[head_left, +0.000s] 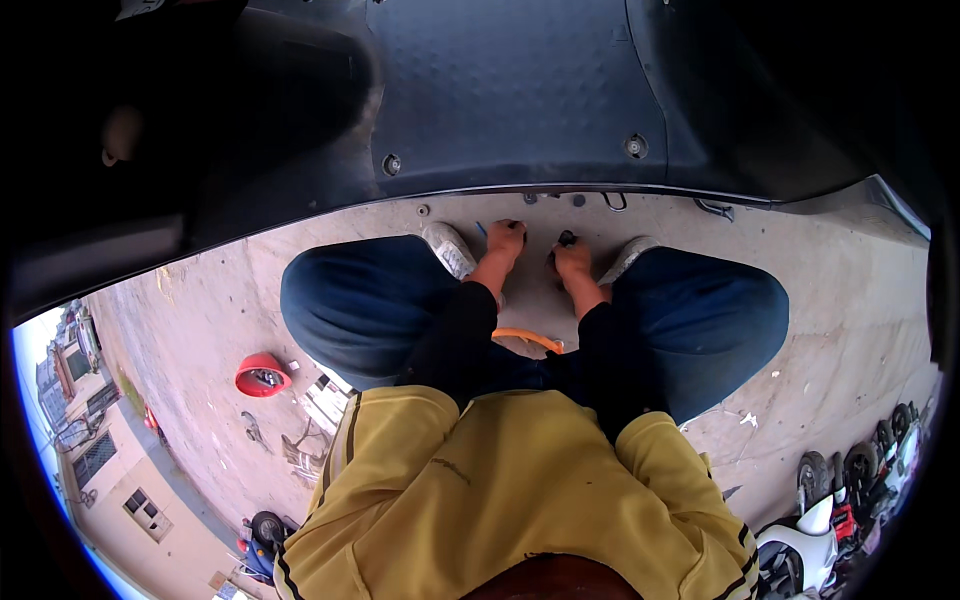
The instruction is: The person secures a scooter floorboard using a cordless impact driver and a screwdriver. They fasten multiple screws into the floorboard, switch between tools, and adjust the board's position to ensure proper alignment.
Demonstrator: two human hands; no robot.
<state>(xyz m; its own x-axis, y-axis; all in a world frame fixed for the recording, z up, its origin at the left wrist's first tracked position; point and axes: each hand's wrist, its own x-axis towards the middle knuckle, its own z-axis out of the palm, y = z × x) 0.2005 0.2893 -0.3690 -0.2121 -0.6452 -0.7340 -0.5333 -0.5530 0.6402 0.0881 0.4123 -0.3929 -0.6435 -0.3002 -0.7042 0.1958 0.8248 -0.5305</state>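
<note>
Both arms reach down between my bent knees to the concrete ground, just in front of a large dark plastic vehicle panel (510,100). My left hand (506,237) is closed in a fist; whatever it holds is hidden by the fingers. A thin blue piece (481,229) shows right beside it. My right hand (573,261) is wrapped round a small black object (567,238), whose rounded end sticks out above the fingers. Its kind is too small to tell. The two hands are slightly apart.
Two bolts (391,164) sit in the panel's lower corners. Small parts and a metal loop (615,203) lie along its edge. An orange curved piece (530,339) is between my legs. A red bowl-shaped container (262,375) with small parts stands left; parked motorbikes (810,540) are at lower right.
</note>
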